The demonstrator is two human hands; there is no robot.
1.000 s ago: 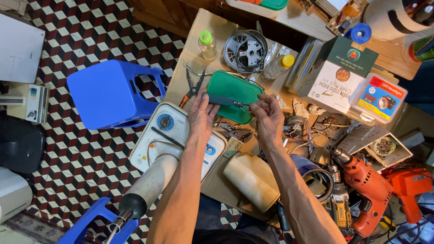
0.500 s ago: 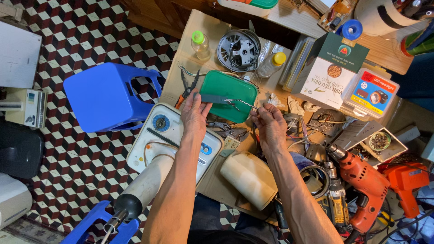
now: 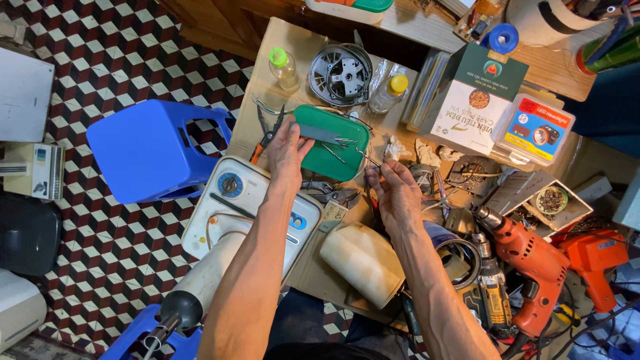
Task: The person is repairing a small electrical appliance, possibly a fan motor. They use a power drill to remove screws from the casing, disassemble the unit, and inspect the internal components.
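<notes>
My left hand (image 3: 288,152) pinches a flat grey metal piece (image 3: 321,134) and holds it over a green plastic tray (image 3: 347,163) with a few long thin screws in it. My right hand (image 3: 395,193) is just right of the tray. Its fingertips grip a long thin screw (image 3: 367,157) that points toward the tray. Orange-handled pliers (image 3: 265,133) lie just left of my left hand. Under my left forearm lies a white fan base (image 3: 230,200) with a blue dial.
A cluttered cardboard-covered bench holds a round metal motor housing (image 3: 341,73), two small bottles (image 3: 283,67), a cream plastic cover (image 3: 363,261), an orange drill (image 3: 533,267) and boxes (image 3: 480,100). A blue plastic stool (image 3: 150,150) stands on the checkered floor at left.
My hands, close together over the tray before, have drawn apart. The right hand has pulled back toward me with the thin screw, while the left stays at the tray with the grey piece.
</notes>
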